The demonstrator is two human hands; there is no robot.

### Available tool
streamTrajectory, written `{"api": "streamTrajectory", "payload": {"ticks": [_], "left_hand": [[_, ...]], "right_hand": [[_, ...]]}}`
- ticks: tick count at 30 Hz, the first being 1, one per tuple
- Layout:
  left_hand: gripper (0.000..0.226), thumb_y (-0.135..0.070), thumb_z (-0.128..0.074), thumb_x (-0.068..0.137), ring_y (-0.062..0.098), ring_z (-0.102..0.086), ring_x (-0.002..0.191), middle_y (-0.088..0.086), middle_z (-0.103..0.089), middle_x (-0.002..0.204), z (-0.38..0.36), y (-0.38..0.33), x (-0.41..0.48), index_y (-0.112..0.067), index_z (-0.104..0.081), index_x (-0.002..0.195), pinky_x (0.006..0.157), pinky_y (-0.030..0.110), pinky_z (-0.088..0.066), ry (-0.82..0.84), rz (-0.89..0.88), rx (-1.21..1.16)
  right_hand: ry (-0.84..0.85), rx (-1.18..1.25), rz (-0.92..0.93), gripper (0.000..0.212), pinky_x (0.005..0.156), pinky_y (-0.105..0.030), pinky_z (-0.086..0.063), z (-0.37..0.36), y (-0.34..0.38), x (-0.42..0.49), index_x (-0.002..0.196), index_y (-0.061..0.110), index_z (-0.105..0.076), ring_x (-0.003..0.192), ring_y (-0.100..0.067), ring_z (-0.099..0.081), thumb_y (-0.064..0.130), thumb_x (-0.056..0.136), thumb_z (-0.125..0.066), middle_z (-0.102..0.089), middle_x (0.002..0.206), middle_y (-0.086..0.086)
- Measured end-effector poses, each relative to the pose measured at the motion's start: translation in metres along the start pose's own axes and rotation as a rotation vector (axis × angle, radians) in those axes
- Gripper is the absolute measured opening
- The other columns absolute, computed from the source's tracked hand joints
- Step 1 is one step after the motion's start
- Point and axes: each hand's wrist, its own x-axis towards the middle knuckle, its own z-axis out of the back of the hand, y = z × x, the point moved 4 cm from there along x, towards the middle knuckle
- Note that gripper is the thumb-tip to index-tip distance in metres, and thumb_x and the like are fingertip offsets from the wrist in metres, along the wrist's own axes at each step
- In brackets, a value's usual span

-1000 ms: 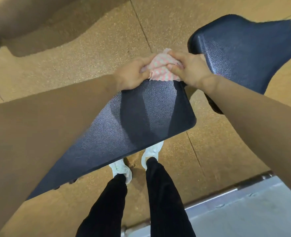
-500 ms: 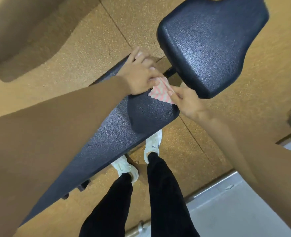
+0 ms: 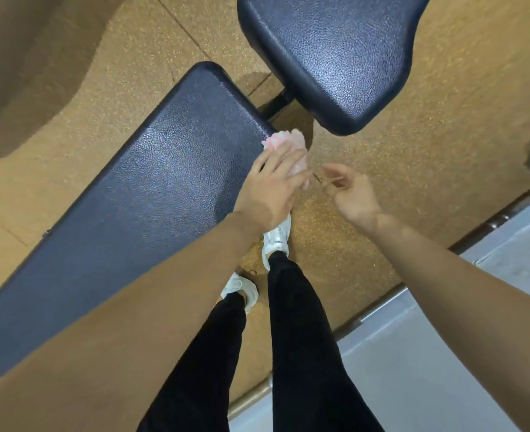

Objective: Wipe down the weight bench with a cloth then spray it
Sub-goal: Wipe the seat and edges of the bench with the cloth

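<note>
Two bare hands at the end of the long pad, only one of them on the cloth

The left hand (image 3: 269, 188) reaches in from the lower left, forearm crossing the long pad (image 3: 164, 188) of the weight bench, and lies palm down at the pad's right-hand edge, close to the corner that faces the seat pad (image 3: 329, 57). Its fingers are stretched out fairly straight and flat over the pink cloth (image 3: 288, 143), pressing it against that edge; bunched cloth shows past the fingertips and hangs slightly over the side. The right hand (image 3: 352, 194) hovers just beside it above the speckled floor (image 3: 428, 157), clear of pad and cloth, palm turned inward, fingers loosely curled and holding nothing. Below the hands stand white shoes (image 3: 276, 238) and black trousers (image 3: 301, 338)
</note>
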Motion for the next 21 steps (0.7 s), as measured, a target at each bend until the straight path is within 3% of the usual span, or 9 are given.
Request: {"api": "streamTrajectory", "payload": {"ticks": [3, 5, 8, 10, 14, 18, 21], "left_hand": [[0.061, -0.016, -0.061, 0.09, 0.027, -0.032, 0.15, 0.004, -0.04, 0.161, -0.008, -0.007, -0.021, -0.015, -0.049, 0.15, 0.122, 0.042, -0.024, -0.159, 0.039, -0.107], [0.063, -0.015, -0.06, 0.093, 0.025, -0.035, 0.148, 0.002, -0.039, 0.162, -0.015, -0.006, -0.039, -0.013, -0.044, 0.153, 0.117, 0.042, -0.036, -0.199, 0.092, -0.143], [0.063, -0.021, -0.054, 0.097, 0.021, -0.03, 0.151, -0.001, -0.03, 0.166, -0.029, -0.007, -0.065, -0.018, -0.036, 0.158, 0.115, 0.039, -0.039, -0.147, 0.129, -0.053], [0.062, -0.021, -0.054, 0.098, 0.023, -0.03, 0.151, 0.001, -0.031, 0.166, -0.036, -0.004, -0.078, -0.017, -0.037, 0.157, 0.115, 0.041, -0.039, -0.148, 0.138, -0.047], [0.066, -0.018, -0.051, 0.097, 0.023, -0.027, 0.153, 0.001, -0.028, 0.167, -0.042, -0.004, -0.093, -0.017, -0.031, 0.16, 0.122, 0.042, -0.029, -0.127, 0.17, -0.066], [0.068, -0.018, -0.053, 0.094, 0.024, -0.035, 0.149, 0.001, -0.037, 0.163, -0.041, -0.006, -0.11, -0.018, -0.033, 0.159, 0.123, 0.044, -0.027, -0.167, 0.221, -0.063], [0.068, -0.019, -0.055, 0.091, 0.023, -0.04, 0.145, -0.002, -0.043, 0.159, -0.046, -0.004, -0.13, -0.02, -0.038, 0.157, 0.123, 0.044, -0.028, -0.18, 0.309, -0.05]], "right_hand": [[0.034, 0.285, -0.05, 0.034, 0.104, -0.042, -0.053, -0.019, 0.008, 0.001, 0.133, 0.022, -0.064, 0.116, -0.015, -0.065, 0.028, 0.099, -0.064, -0.069, 0.127, 0.001], [0.109, 0.462, -0.112, 0.036, 0.097, -0.041, -0.057, -0.033, 0.018, 0.003, 0.137, 0.02, -0.06, 0.116, -0.018, -0.067, 0.029, 0.102, -0.06, -0.069, 0.128, -0.003], [0.153, 0.616, -0.171, 0.037, 0.076, -0.033, -0.062, -0.049, 0.03, 0.01, 0.138, 0.013, -0.057, 0.103, -0.021, -0.072, 0.026, 0.104, -0.058, -0.07, 0.125, -0.01], [0.12, 0.647, -0.204, 0.038, 0.071, -0.031, -0.062, -0.055, 0.029, 0.012, 0.137, 0.012, -0.057, 0.096, -0.022, -0.074, 0.028, 0.102, -0.06, -0.071, 0.122, -0.012], [0.117, 0.646, -0.2, 0.035, 0.077, -0.033, -0.061, -0.065, 0.018, 0.003, 0.132, 0.013, -0.061, 0.099, -0.023, -0.075, 0.026, 0.099, -0.066, -0.072, 0.12, -0.008], [0.077, 0.604, -0.153, 0.032, 0.077, -0.036, -0.062, -0.081, 0.016, -0.01, 0.128, 0.016, -0.06, 0.096, -0.024, -0.076, 0.02, 0.097, -0.068, -0.074, 0.115, -0.004], [0.109, 0.529, -0.168, 0.038, 0.085, -0.041, -0.063, -0.094, 0.016, -0.02, 0.129, 0.01, -0.057, 0.1, -0.029, -0.075, 0.02, 0.095, -0.071, -0.074, 0.116, -0.01]]}}
